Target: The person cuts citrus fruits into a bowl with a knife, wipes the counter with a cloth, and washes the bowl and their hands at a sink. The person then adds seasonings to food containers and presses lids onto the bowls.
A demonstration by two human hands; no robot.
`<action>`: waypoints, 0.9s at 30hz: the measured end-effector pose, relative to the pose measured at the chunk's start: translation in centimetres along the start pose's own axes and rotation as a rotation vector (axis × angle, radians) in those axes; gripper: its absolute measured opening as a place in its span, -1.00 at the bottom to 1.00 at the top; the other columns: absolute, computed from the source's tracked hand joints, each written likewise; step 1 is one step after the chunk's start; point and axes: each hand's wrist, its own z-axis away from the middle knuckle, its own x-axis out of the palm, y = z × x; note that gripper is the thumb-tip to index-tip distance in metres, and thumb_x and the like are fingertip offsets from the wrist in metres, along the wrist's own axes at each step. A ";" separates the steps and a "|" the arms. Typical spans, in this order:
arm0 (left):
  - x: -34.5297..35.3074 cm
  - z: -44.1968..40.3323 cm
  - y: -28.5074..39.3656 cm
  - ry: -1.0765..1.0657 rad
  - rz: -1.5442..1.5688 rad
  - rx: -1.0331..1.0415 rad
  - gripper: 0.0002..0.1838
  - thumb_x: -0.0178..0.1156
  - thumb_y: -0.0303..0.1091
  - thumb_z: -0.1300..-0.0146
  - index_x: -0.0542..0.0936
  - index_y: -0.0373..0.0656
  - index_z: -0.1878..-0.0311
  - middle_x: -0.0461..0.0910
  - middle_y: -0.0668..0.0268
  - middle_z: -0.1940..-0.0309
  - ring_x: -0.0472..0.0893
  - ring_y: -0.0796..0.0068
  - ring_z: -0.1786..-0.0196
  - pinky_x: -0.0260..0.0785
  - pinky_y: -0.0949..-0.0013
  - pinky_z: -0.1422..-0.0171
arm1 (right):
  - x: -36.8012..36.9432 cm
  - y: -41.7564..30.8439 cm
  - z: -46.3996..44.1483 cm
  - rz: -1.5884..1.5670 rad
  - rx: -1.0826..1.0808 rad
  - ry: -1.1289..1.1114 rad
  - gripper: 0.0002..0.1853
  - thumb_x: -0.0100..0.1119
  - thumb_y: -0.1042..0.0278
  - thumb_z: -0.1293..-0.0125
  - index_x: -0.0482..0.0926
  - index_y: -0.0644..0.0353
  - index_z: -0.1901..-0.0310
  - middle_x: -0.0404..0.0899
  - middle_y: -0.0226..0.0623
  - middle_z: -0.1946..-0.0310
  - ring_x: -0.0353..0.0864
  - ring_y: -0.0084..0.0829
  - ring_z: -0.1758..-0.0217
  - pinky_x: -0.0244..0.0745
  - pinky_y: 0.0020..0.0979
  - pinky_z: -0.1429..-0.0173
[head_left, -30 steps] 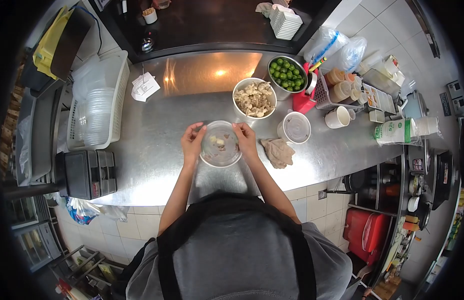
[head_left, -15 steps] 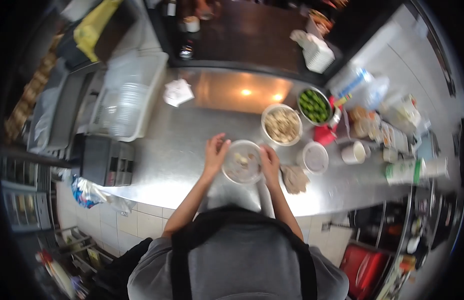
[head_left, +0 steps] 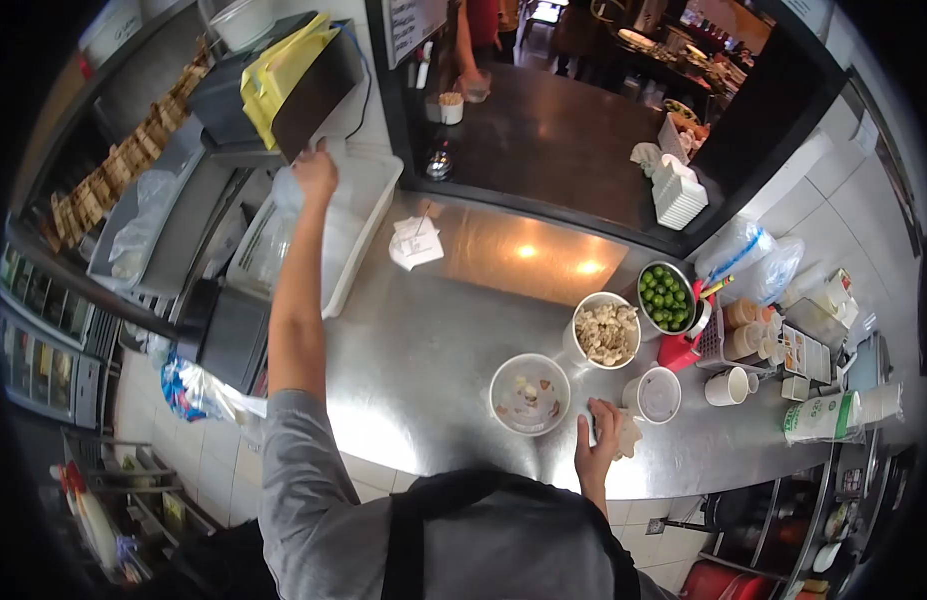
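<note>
My left hand reaches to the back of the white basket of clear plastic lids, its fingers pointing down; what they touch is too small to make out. Just right of the clear round bowl, which has pale and brown pieces in it, my right hand is raised with fingers apart and holds nothing. A beige cloth lies partly behind that hand. Beyond it are a lidded white tub and a white tub of pale chunks.
A metal bowl of green limes stands beside a red holder. Paper slips lie near the counter's back edge. Sauce bottles and cups are at the right. Past the window, a person's hand holds a glass.
My left hand has let go of the clear bowl and moved up-left to the basket. My right hand has come off the bowl, now resting on the counter. The view has turned.
</note>
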 end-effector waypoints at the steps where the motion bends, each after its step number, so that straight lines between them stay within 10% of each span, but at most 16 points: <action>1: -0.9 -1.1 -0.3 -0.146 0.038 0.005 -0.62 -0.07 -0.34 -0.16 0.46 0.06 -0.07 0.41 0.05 -0.04 0.37 0.08 -0.14 0.23 0.08 -0.16 | -0.2 -0.3 0.1 0.005 0.007 0.002 -0.70 0.13 0.52 -0.12 0.45 0.21 0.06 0.35 -0.10 0.07 0.36 -0.20 -0.01 0.28 -0.32 -0.08; 6: 6.8 -5.1 -3.7 0.227 0.107 0.274 -0.87 0.15 -0.38 0.05 0.57 -0.20 0.42 0.56 0.13 0.29 0.52 0.13 0.14 0.29 0.17 -0.04 | -0.5 -0.8 0.3 -0.006 0.039 0.028 -0.68 0.14 0.56 -0.10 0.46 0.22 0.06 0.37 -0.11 0.05 0.41 -0.28 0.09 0.36 -0.38 0.04; 13: 6.0 -6.4 -2.8 0.179 0.500 0.061 -0.74 0.02 -0.20 -0.12 0.50 -0.22 0.40 0.56 0.15 0.35 0.50 0.13 0.24 0.27 0.15 0.08 | -0.7 -1.3 0.2 0.004 0.087 0.027 -0.69 0.12 0.58 -0.11 0.46 0.22 0.07 0.36 -0.11 0.05 0.42 -0.28 0.07 0.40 -0.41 0.08; 22: -11.7 9.7 6.6 0.276 0.522 0.722 -0.84 0.11 -0.45 -0.13 0.46 -0.15 0.20 0.43 0.26 -0.01 0.32 0.13 -0.17 0.14 -0.02 -0.18 | -0.6 -2.8 -1.1 -0.018 -0.094 0.103 -0.77 0.10 0.50 -0.16 0.48 0.24 0.11 0.43 -0.09 0.11 0.43 -0.15 0.03 0.30 -0.30 -0.06; 27: -18.8 24.0 12.0 0.097 0.802 1.170 -0.88 0.12 -0.42 -0.12 0.51 -0.08 0.25 0.47 0.33 -0.01 0.32 0.24 -0.19 0.09 -0.05 -0.24 | 0.6 -5.3 -5.2 -0.699 0.064 0.014 -0.67 -0.02 0.41 -0.29 0.35 0.24 -0.08 0.45 -0.21 0.08 0.51 -0.46 0.11 0.39 -0.52 0.04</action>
